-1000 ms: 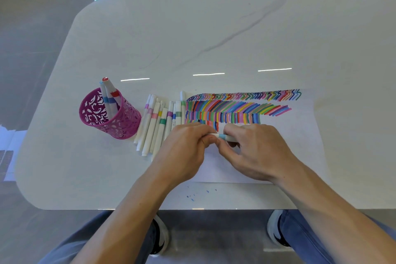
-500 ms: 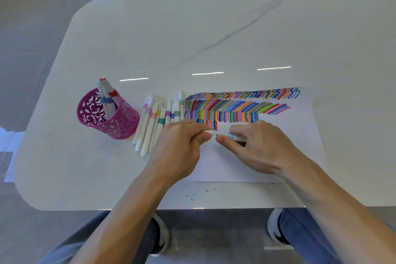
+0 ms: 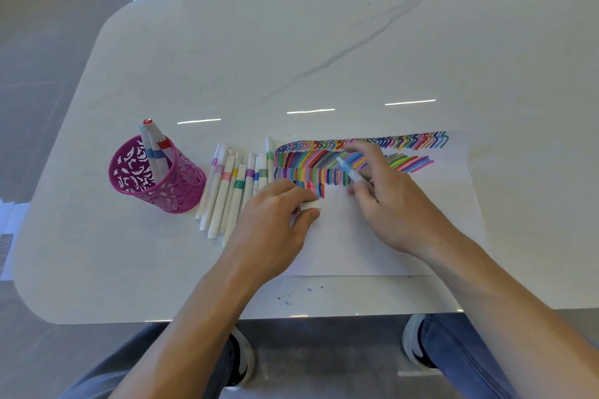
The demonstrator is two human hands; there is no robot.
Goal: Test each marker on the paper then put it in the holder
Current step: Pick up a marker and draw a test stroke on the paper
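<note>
Head view: at the left of the white tabletop [image 3: 324,42], a pink cut-out holder [image 3: 181,191], upright, with a few capped markers [image 3: 155,142] standing in it. Just right of it, a row of white markers [image 3: 227,194] lying side by side, next to the left edge of the paper [image 3: 350,243]. Then the left hand [image 3: 275,220], fingers curled, pinching a white cap [image 3: 309,205] low over the paper. Farther right, the right hand [image 3: 389,204] gripping an uncapped marker [image 3: 351,172] with a light-blue band, tip aimed up-left over the coloured strokes [image 3: 405,142]; contact with the paper unclear.
</note>
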